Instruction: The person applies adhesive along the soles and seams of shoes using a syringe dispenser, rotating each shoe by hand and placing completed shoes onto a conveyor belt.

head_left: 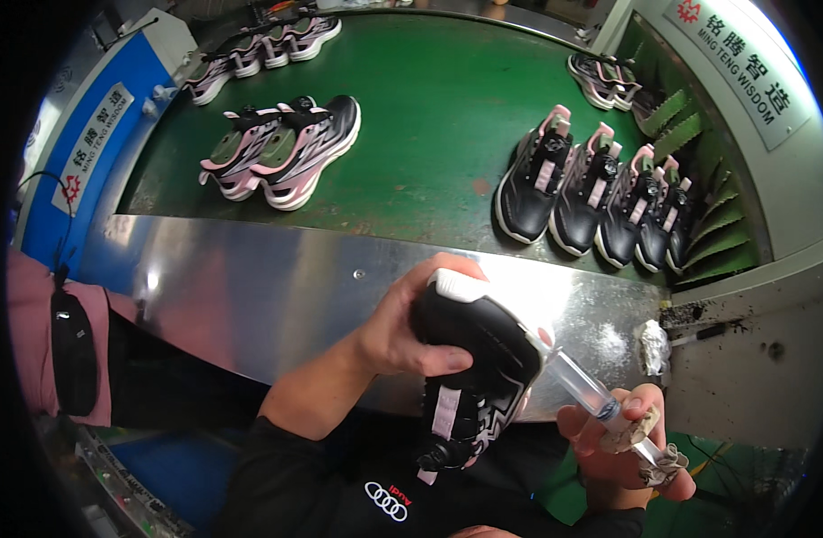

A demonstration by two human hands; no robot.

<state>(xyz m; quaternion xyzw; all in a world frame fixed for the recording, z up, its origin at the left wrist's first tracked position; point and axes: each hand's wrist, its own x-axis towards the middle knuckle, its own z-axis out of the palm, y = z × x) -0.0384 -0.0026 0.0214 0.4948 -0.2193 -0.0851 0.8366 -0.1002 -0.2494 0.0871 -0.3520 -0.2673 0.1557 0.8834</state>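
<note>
A black sneaker with a white sole, pink trim and a dial closure is gripped by my left hand, fingers around its toe end. The shoe is tilted, toe up and away from me, with its dial toward my body. My right hand is closed around a clear plastic syringe, its plunger end wrapped in pale cloth or tape. The syringe's tip meets the shoe near the edge of the sole; whether it goes into a seam I cannot tell.
A steel ledge lies before me, edging a green conveyor belt. Several black sneakers stand at right, a pink-grey pair at left, more shoes behind. A white crumpled bundle rests by the right wall. Someone's pink sleeve is at left.
</note>
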